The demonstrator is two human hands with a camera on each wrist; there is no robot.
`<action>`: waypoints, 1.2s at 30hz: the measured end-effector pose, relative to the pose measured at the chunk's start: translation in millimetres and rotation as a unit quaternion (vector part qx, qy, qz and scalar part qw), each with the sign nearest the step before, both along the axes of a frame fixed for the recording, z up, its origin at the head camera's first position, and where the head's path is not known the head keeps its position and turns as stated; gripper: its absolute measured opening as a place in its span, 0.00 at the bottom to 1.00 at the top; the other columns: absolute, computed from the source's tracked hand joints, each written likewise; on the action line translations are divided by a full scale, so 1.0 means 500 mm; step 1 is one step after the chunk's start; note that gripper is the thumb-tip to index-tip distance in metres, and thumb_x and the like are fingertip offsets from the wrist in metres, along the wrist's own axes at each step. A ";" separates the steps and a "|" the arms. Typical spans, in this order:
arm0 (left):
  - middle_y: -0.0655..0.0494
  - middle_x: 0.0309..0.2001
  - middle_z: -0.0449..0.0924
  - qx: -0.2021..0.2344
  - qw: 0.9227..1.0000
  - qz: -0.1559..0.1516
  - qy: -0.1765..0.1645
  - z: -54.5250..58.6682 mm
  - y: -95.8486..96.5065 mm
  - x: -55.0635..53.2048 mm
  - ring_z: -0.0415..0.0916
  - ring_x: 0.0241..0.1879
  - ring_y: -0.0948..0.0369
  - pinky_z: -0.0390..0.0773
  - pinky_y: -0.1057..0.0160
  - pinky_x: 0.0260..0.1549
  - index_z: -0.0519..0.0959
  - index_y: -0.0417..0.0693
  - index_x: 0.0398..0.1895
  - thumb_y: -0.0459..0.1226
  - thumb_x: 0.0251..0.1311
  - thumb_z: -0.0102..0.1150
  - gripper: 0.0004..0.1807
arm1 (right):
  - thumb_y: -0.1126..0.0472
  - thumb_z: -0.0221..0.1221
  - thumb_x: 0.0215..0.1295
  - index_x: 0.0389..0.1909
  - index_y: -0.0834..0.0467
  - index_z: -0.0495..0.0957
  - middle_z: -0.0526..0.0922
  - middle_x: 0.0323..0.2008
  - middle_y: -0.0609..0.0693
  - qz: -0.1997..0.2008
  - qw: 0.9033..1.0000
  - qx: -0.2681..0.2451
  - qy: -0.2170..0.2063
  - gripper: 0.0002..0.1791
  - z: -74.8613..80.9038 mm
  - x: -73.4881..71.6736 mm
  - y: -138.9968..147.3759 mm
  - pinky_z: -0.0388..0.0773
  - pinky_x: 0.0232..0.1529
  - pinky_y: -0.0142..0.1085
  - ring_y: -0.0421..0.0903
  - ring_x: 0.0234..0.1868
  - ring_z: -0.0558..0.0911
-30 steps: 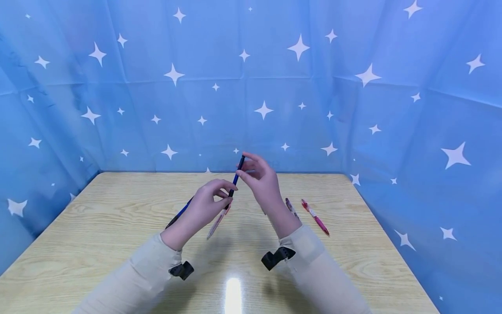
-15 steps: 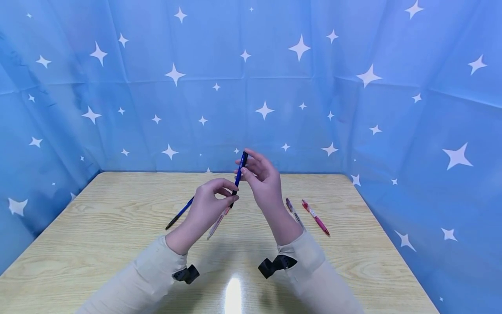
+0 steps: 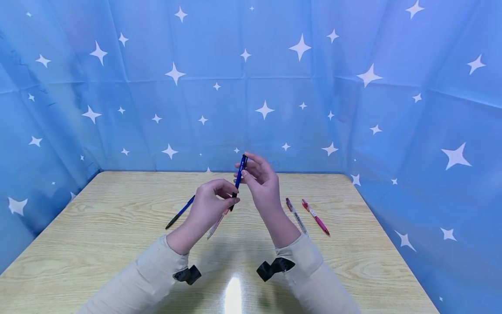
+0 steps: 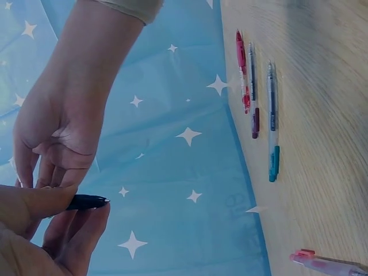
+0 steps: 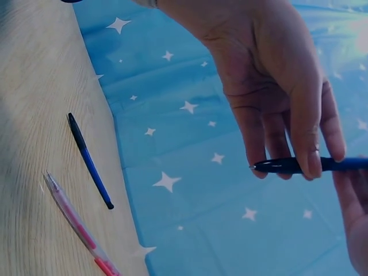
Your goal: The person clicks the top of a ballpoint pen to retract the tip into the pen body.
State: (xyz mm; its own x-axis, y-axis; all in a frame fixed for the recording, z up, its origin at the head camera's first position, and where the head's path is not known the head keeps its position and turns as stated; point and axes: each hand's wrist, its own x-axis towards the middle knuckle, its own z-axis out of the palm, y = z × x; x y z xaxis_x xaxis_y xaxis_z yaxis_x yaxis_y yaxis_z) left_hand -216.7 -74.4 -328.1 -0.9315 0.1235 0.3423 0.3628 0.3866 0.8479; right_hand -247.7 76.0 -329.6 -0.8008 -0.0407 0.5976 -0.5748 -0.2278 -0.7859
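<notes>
A blue pen with a black grip and black top (image 3: 241, 170) is held tilted above the table between both hands. My left hand (image 3: 208, 204) pinches its black lower part between thumb and fingers; the metal tip sticks out past the fingers in the right wrist view. My right hand (image 3: 262, 185) holds the upper part, thumb against the barrel and index finger at the top end. In the left wrist view only the black tip end (image 4: 87, 202) shows; the fingers hide the rest.
On the wooden table (image 3: 117, 270) lie a second blue pen (image 3: 179, 213), a clear pen with red parts (image 3: 215, 227), a purple-ended clear pen (image 3: 296, 216) and a pink pen (image 3: 316, 218). A teal-ended pen (image 4: 273, 126) shows in the left wrist view. A starry blue curtain (image 3: 219, 52) surrounds the table.
The held pen has turned slightly, so its blue barrel with pale lettering now shows. Both hands have shifted only a little and keep their hold.
</notes>
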 end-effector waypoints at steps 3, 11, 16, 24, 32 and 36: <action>0.56 0.28 0.81 -0.002 1.000 0.004 -0.013 0.001 0.000 0.001 0.78 0.27 0.60 0.80 0.61 0.24 0.85 0.45 0.34 0.27 0.50 0.72 0.09 | 0.76 0.53 0.68 0.63 0.62 0.71 0.81 0.46 0.63 0.000 1.000 -0.001 0.000 0.23 -0.002 -0.001 -0.003 0.82 0.44 0.45 0.49 0.43 0.84; 0.57 0.30 0.82 -0.002 1.000 0.012 0.001 -0.001 -0.001 0.008 0.79 0.26 0.61 0.80 0.61 0.23 0.86 0.46 0.30 0.26 0.50 0.72 0.08 | 0.75 0.54 0.67 0.61 0.61 0.73 0.81 0.45 0.63 0.007 1.000 -0.016 -0.005 0.22 -0.009 -0.001 -0.004 0.82 0.44 0.46 0.67 0.46 0.78; 0.56 0.32 0.82 0.003 1.000 0.004 0.013 0.003 -0.002 0.010 0.79 0.27 0.61 0.80 0.62 0.23 0.85 0.47 0.30 0.26 0.50 0.71 0.08 | 0.77 0.53 0.67 0.61 0.63 0.72 0.80 0.45 0.65 0.006 1.000 -0.010 0.003 0.22 -0.002 -0.001 -0.005 0.82 0.44 0.46 0.58 0.46 0.81; 0.56 0.35 0.81 -0.035 0.998 -0.013 0.043 0.006 -0.010 0.003 0.79 0.30 0.60 0.81 0.63 0.26 0.84 0.46 0.35 0.24 0.52 0.69 0.11 | 0.75 0.55 0.67 0.62 0.59 0.72 0.80 0.47 0.61 0.011 1.000 0.022 -0.009 0.24 0.015 -0.011 0.000 0.81 0.46 0.49 0.52 0.47 0.81; 0.55 0.35 0.80 -0.115 0.992 -0.020 0.041 -0.020 -0.052 -0.020 0.80 0.30 0.61 0.82 0.61 0.32 0.84 0.47 0.40 0.23 0.53 0.68 0.14 | 0.67 0.59 0.68 0.65 0.51 0.73 0.79 0.49 0.56 -0.010 0.986 0.156 -0.060 0.25 0.005 -0.034 0.009 0.80 0.47 0.44 0.49 0.47 0.81; 0.53 0.37 0.80 -0.158 0.987 -0.016 0.023 -0.036 -0.077 -0.031 0.80 0.29 0.61 0.81 0.62 0.30 0.83 0.48 0.41 0.23 0.54 0.67 0.15 | 0.63 0.60 0.68 0.65 0.47 0.73 0.79 0.51 0.54 -0.032 0.970 0.231 -0.065 0.25 -0.020 -0.051 0.011 0.79 0.48 0.41 0.47 0.49 0.79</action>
